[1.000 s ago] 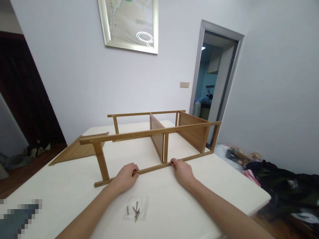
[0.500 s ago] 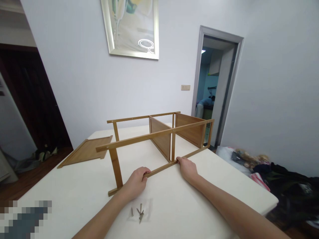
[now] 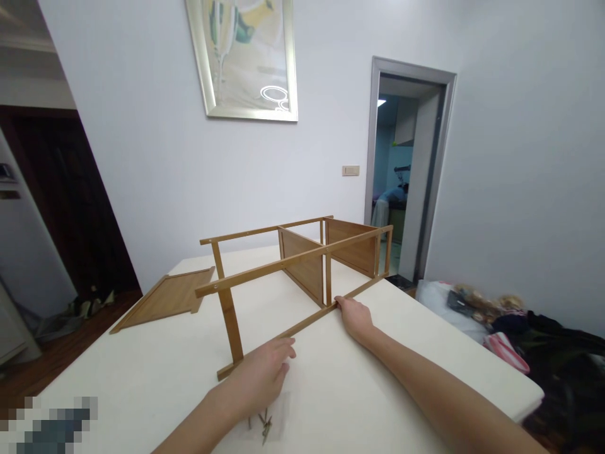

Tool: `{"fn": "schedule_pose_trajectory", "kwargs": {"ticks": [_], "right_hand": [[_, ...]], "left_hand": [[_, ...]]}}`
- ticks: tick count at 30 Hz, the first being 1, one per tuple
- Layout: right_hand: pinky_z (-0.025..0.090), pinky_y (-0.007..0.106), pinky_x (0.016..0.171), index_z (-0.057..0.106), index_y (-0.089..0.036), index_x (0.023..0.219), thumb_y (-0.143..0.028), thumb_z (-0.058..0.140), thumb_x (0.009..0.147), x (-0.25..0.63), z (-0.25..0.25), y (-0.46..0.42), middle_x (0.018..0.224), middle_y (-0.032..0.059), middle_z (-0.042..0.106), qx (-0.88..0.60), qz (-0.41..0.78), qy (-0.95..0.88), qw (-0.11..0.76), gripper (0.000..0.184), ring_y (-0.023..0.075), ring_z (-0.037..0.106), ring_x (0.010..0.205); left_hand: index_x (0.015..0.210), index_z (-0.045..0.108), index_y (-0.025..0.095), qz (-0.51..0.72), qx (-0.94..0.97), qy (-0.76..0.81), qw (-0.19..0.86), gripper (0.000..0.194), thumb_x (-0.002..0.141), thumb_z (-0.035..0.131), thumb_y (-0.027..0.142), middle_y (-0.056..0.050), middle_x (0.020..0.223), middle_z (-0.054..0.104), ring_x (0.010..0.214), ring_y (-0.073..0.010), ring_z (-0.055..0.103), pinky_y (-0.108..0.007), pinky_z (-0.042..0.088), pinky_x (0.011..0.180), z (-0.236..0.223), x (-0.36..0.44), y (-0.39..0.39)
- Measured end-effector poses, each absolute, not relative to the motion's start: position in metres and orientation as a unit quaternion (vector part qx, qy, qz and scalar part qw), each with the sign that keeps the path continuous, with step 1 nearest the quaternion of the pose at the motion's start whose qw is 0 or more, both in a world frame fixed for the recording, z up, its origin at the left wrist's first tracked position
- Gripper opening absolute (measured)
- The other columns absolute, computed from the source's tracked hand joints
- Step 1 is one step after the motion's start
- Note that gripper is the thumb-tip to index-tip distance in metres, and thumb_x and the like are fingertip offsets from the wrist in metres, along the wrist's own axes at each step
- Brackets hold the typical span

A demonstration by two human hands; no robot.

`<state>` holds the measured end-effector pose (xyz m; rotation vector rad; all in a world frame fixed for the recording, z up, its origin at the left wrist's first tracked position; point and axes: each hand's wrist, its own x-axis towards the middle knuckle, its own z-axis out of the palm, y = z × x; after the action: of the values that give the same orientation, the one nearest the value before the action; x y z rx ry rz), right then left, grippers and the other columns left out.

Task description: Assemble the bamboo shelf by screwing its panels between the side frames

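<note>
A wooden shelf frame (image 3: 265, 270) lies on its side on the white table (image 3: 146, 372), with two panels fitted across it. Around its near lower rail (image 3: 305, 325), close to the middle panel (image 3: 301, 268), my right hand (image 3: 355, 318) is closed. My left hand (image 3: 259, 376) hovers at the left part of that same rail, thumb and fingers apart, gripping nothing. Just below it lie several screws (image 3: 267, 425) on a clear plastic bag, partly covered by the hand.
A loose wooden panel (image 3: 167, 297) lies at the table's left. Beyond the right edge there is a heap of clothes and bags (image 3: 534, 340). The wall with a framed picture (image 3: 250, 63) and an open doorway (image 3: 401, 170) stands behind.
My left hand has let go of the rail and come slightly nearer, over the screws. The frame's far end has swung a little leftward. My right hand keeps its grip.
</note>
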<state>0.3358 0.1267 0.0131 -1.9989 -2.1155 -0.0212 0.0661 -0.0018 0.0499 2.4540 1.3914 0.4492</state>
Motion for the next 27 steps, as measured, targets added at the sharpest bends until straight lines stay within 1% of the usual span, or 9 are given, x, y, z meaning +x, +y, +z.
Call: {"fn": "schedule_pose_trajectory", "kwargs": {"ticks": [1,3,6,8,11,16,21,23,27], "right_hand": [[0.036,0.029,0.070,0.050,-0.023,0.125,-0.020,0.033,0.098,0.336,0.013,0.127,0.108,0.0101,0.067,-0.684,-0.006,-0.720,0.121,0.033,0.0222,0.063,0.095],[0.036,0.030,0.070,0.044,-0.019,0.129,-0.020,0.031,0.098,0.335,0.011,0.125,0.112,0.0117,0.066,-0.686,-0.003,-0.715,0.134,0.034,0.0231,0.063,0.097],[0.036,0.031,0.069,0.045,-0.016,0.119,-0.022,0.030,0.098,0.333,0.010,0.118,0.112,0.0128,0.065,-0.679,0.004,-0.719,0.149,0.027,0.0242,0.063,0.094],[0.036,0.031,0.068,0.046,-0.016,0.114,-0.024,0.031,0.098,0.329,0.010,0.110,0.110,0.0122,0.065,-0.667,0.010,-0.729,0.154,0.024,0.0240,0.063,0.091],[0.037,0.030,0.069,0.045,-0.018,0.117,-0.028,0.034,0.097,0.319,0.010,0.097,0.112,0.0111,0.065,-0.640,0.017,-0.752,0.157,0.024,0.0230,0.064,0.089],[0.039,0.029,0.074,0.042,-0.027,0.131,-0.032,0.037,0.097,0.301,0.009,0.087,0.126,0.0066,0.059,-0.586,0.020,-0.795,0.152,0.035,0.0208,0.064,0.094],[0.040,0.030,0.073,0.059,-0.024,0.117,-0.031,0.034,0.098,0.298,0.011,0.102,0.113,0.0084,0.064,-0.593,0.020,-0.793,0.141,0.032,0.0222,0.065,0.094],[0.040,0.030,0.073,0.061,-0.023,0.115,-0.030,0.033,0.099,0.300,0.011,0.111,0.110,0.0094,0.064,-0.601,0.017,-0.787,0.138,0.033,0.0227,0.065,0.093],[0.041,0.030,0.074,0.062,-0.023,0.117,-0.029,0.034,0.099,0.308,0.012,0.124,0.115,0.0099,0.065,-0.613,0.010,-0.778,0.137,0.034,0.0231,0.065,0.095]], "left_hand": [[0.101,0.066,0.023,0.136,0.847,0.494,0.139,0.028,0.089,0.042,0.024,-0.006,0.120,0.067,0.112,-0.0217,0.060,-0.033,0.044,0.097,0.058,0.062,-0.008],[0.085,0.066,0.021,0.100,0.830,0.534,0.124,0.027,0.089,0.040,0.028,-0.006,0.094,0.072,0.090,-0.0217,0.066,-0.032,0.047,0.081,0.071,0.044,-0.017],[0.072,0.062,0.020,0.062,0.773,0.627,0.071,0.028,0.088,0.041,0.031,-0.006,0.079,0.070,0.076,-0.0228,0.064,-0.033,0.043,0.069,0.074,0.002,-0.020],[0.078,0.064,0.020,0.070,0.737,0.670,0.056,0.025,0.087,0.043,0.031,-0.007,0.083,0.070,0.079,-0.0233,0.064,-0.033,0.042,0.070,0.065,-0.026,-0.016],[0.092,0.066,0.019,0.113,0.711,0.689,0.082,0.023,0.084,0.048,0.032,-0.008,0.096,0.070,0.087,-0.0225,0.064,-0.031,0.043,0.075,0.044,-0.049,-0.007],[0.078,0.068,0.019,0.167,0.717,0.668,0.104,0.023,0.082,0.046,0.020,-0.005,0.084,0.070,0.080,-0.0194,0.063,-0.029,0.041,0.073,0.019,-0.041,0.001],[0.076,0.067,0.019,0.195,0.726,0.650,0.112,0.023,0.084,0.046,0.023,-0.005,0.084,0.069,0.080,-0.0192,0.062,-0.028,0.041,0.073,0.017,-0.026,0.000],[0.077,0.068,0.019,0.199,0.731,0.642,0.115,0.024,0.085,0.046,0.024,-0.006,0.085,0.069,0.081,-0.0192,0.062,-0.028,0.041,0.074,0.018,-0.020,0.000],[0.077,0.068,0.018,0.194,0.747,0.623,0.126,0.026,0.086,0.045,0.026,-0.006,0.084,0.069,0.080,-0.0187,0.061,-0.028,0.040,0.073,0.021,-0.002,0.003]]}}
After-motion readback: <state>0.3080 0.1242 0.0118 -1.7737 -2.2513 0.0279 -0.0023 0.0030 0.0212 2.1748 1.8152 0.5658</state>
